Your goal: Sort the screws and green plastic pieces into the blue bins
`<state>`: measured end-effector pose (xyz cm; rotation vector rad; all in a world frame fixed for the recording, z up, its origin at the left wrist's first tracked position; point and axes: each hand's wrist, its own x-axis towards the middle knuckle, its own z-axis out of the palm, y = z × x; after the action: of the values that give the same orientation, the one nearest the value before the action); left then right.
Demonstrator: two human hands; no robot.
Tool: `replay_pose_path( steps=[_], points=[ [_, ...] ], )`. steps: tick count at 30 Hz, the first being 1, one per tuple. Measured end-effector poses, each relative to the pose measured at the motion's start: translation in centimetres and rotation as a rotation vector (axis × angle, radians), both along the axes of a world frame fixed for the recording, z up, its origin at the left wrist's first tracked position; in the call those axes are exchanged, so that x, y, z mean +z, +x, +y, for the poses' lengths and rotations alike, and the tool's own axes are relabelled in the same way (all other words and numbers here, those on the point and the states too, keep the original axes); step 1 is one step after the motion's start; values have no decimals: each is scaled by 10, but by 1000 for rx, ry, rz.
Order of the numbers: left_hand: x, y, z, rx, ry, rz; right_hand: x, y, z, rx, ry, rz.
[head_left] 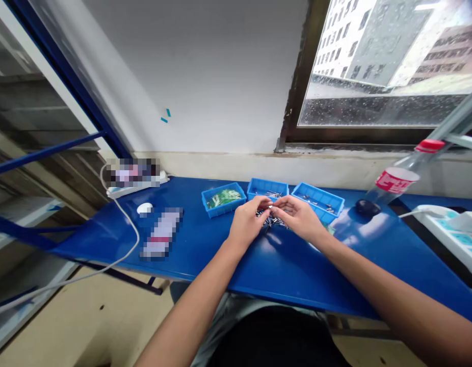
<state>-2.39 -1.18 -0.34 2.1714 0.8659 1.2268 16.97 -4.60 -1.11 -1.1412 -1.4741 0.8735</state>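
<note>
My left hand and my right hand meet above the blue table, fingertips bent together in a pinch. Whatever sits between the fingers is too small to make out. Under and between them lies a loose pile of small metal pins, partly covered by the fingers. Just behind the hands stands a blue bin with similar metal pieces inside. To its left, another blue bin contains small green pieces. A third blue bin, on the right, holds a few metal pieces.
A plastic bottle with a red cap stands right, near a dark rounded object. A white power strip lies at the right edge. At left are a blurred flat object, a white disc and a hanging cable.
</note>
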Motion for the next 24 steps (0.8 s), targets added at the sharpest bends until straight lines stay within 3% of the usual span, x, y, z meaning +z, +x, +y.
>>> replay_pose_path(
  steps=[7, 17, 24],
  points=[
    [-2, -4, -2, -34, 42, 43, -3, -7, -5, -74, 133, -134],
    [2, -12, -4, -80, -229, -205, 6, -15, -2, -88, 463, -472],
    [7, -11, -8, -80, -236, 5, 7, -14, -7, -149, 529, -505]
  ],
)
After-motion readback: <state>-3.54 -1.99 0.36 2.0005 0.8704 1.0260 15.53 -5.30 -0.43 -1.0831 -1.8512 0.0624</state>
